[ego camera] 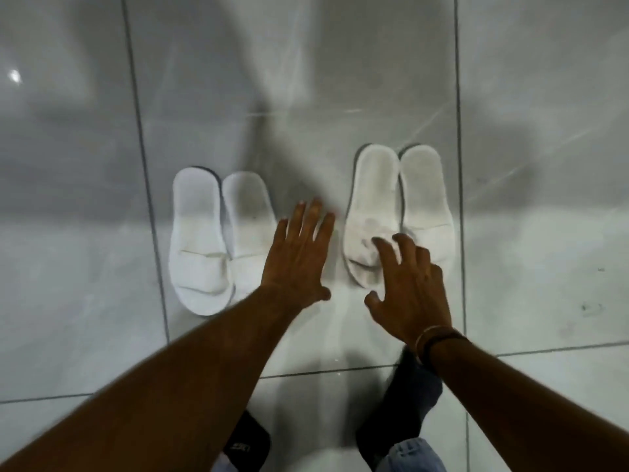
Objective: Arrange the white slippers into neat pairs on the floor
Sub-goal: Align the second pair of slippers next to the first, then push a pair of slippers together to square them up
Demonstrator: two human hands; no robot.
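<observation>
Four white slippers on a grey tiled floor, set as two pairs, heels away, toe ends toward the viewer

Left pair at about 9 o'clock from frame centre: outer slipper and inner slipper side by side and touching, outer one reaching a little nearer the viewer

Right pair at about 3 o'clock: inner slipper, stained and greyer, and outer slipper, touching along their long edges, lying farther from the viewer than the left pair

Left hand between the pairs, palm down, fingers straight and slightly spread, holding nothing; arm crossing over the toe of the left pair's inner slipper

Right hand at 5 o'clock of the right pair, fingers curled and spread, tips over the straps of both slippers, gripping nothing; contact with the fabric unclear

Bracelets on the right wrist

Dark socked feet and jean hems at 6 o'clock, near the bottom edge
</observation>
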